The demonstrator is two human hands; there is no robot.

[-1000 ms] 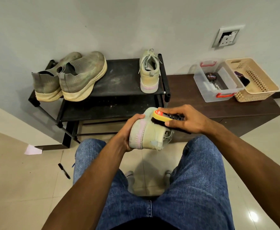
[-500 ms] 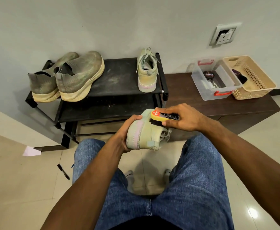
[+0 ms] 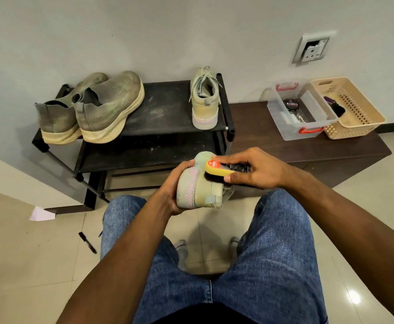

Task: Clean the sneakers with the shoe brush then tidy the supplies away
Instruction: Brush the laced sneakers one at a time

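I'm gripping the sneaker (image 3: 197, 188) in my left hand (image 3: 175, 185), my right hand (image 3: 254, 170) clasping the shoe brush (image 3: 219, 170) mid-scrub; next probably turning the sneaker.

- I read even, soft indoor light; sharp focus throughout.
- Overhead lamp glare on floor tiles (image 3: 354, 296), lower right.
- Wide-angle bowing at edges; shadow under shoe rack (image 3: 168, 108).
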